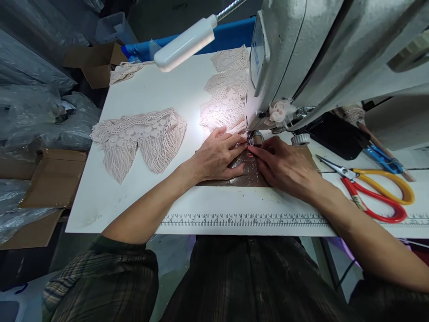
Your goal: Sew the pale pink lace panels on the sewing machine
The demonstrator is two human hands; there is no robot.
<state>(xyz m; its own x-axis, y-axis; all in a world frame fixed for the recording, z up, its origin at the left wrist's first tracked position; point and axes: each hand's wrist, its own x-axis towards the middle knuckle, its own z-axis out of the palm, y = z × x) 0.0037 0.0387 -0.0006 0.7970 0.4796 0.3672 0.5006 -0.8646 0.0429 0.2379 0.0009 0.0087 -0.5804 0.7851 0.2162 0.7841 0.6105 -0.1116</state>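
Pale pink lace (223, 107) lies under the needle end of a sewing machine (278, 53), lit by a lamp. Just left of the presser foot, my left hand (219, 154) rests flat with its fingers apart, its fingertips on the lace edge. My right hand (281, 163) is closed close to the right of the foot, its index finger pointing in at the needle area. What its fingers pinch is hidden. Beneath both hands is a brown plate (250, 172). Another lace piece (140, 138) with two pointed lobes lies flat to the left.
Red-and-yellow-handled scissors (372, 183) lie at the right, near a black phone (338, 134). A ruler strip (241, 220) runs along the table's front edge. The white lamp (186, 44) hangs low overhead. Cardboard boxes (53, 179) and plastic bags stand left of the table.
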